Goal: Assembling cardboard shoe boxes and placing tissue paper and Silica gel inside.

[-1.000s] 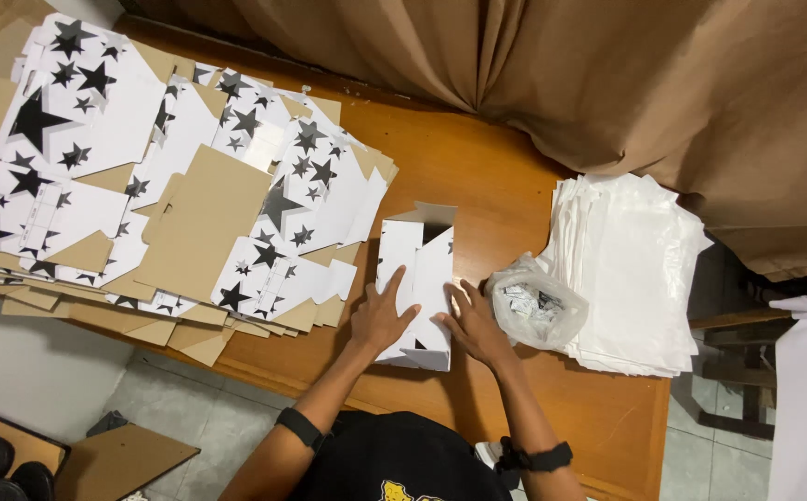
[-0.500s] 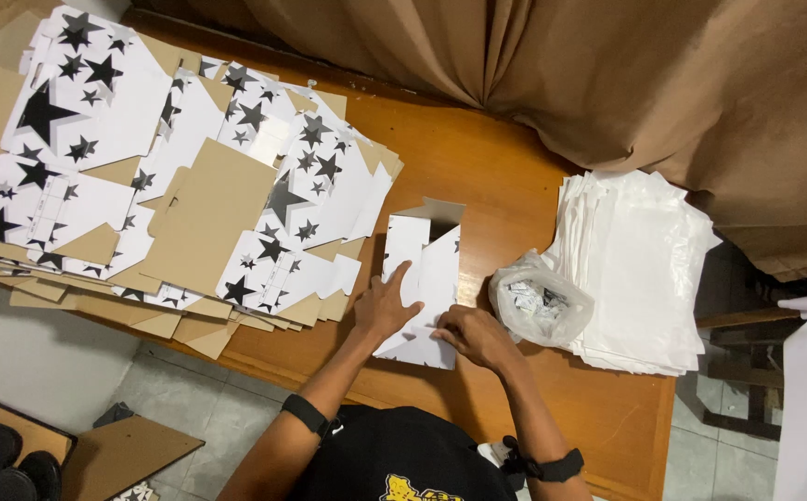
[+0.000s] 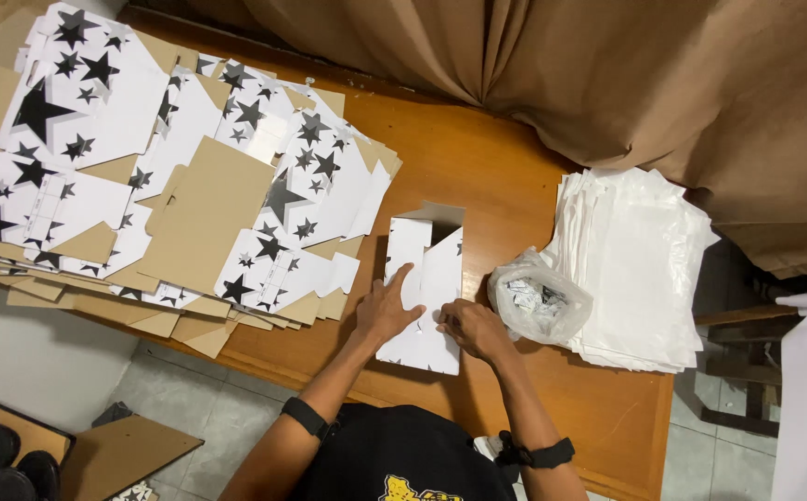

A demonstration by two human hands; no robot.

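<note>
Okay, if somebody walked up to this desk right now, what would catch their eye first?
Probably the big fan of flat star-printed box blanks across the table's left side. Next, mid-table, the left hand and right hand pressing on a half-folded white box, with a crinkly plastic bag and stacked white sheets to the right.
</note>
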